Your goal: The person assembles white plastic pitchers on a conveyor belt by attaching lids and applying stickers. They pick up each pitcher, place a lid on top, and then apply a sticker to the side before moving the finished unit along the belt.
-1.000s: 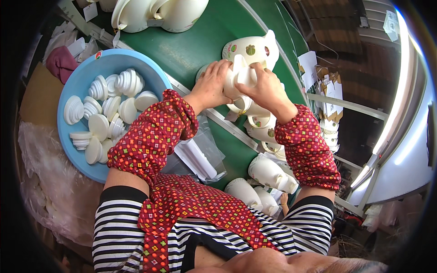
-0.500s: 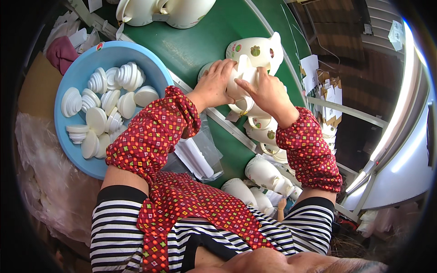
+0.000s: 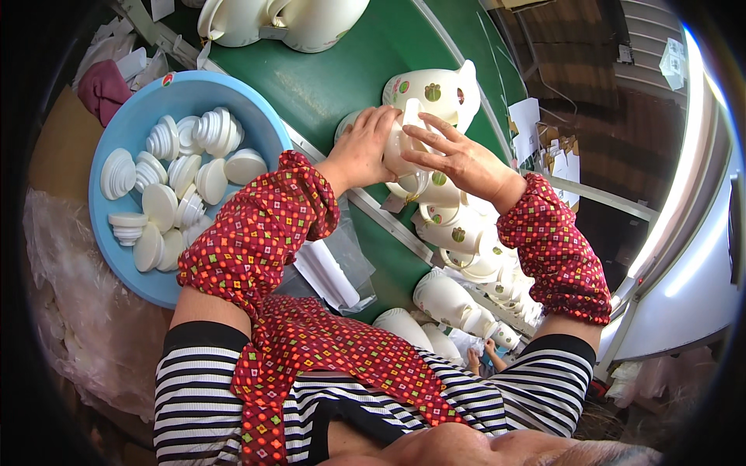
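A white ceramic jug is between my hands above the green table, its upper edge rising past my fingers. My left hand is closed around its left side, the thumb hidden. On the other side, my right hand has its fingers stretched out and apart, the tips at the jug's surface. Just beyond stands another white jug with green and red printed motifs. A row of similar jugs runs toward me below my right hand. My hands hide much of the held jug.
To the left sits a blue basin holding several white stepped stoppers. White jugs lie at the table's far edge. A metal rail borders the green table. Another person's hands show at lower right.
My right hand has shifted right and its fingers have spread out across the jug. My left hand keeps its hold. Another person's hands show more at lower right.
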### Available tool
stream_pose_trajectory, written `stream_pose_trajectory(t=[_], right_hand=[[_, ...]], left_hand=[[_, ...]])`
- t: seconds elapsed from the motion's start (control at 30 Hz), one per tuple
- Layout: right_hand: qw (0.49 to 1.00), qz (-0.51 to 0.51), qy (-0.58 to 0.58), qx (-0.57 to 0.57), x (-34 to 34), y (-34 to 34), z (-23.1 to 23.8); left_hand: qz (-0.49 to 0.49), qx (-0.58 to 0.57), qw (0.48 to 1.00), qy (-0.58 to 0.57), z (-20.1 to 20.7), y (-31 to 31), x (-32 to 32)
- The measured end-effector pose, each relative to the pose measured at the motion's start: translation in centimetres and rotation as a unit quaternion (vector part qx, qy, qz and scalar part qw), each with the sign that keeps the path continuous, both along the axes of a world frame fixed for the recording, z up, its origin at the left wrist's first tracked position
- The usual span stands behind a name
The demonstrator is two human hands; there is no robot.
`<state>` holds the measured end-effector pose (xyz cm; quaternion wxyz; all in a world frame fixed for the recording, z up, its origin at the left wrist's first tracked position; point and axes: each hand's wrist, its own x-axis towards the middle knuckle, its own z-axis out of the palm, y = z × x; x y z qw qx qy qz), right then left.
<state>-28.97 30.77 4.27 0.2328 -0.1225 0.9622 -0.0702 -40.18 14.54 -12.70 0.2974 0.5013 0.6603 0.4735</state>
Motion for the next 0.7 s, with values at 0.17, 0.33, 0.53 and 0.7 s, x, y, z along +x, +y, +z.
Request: stream_pose_trajectory(t=[0.17, 0.33, 0.53, 0.7], right_hand=[[0.999, -0.012, 0.02, 0.03, 0.1, -0.6, -0.1], [0.917, -0.395, 0.008, 0.057, -1.6, -4.9, 0.0], [0.941, -0.332, 0.046, -0.043, 0.0, -3.2, -0.2], [0.993, -0.094, 0.064, 0.008, -0.3, -1.0, 0.0]], left_hand=[[0.002, 0.013, 1.0, 0.003, -0.5, 0.0, 0.1], [0.008, 0.0, 1.0, 0.001, -0.9, 0.1, 0.4], [0.002, -0.005, 1.0, -0.008, -0.3, 0.1, 0.3], [-0.013, -0.012, 1.0, -0.008, 0.2, 0.1, 0.3]])
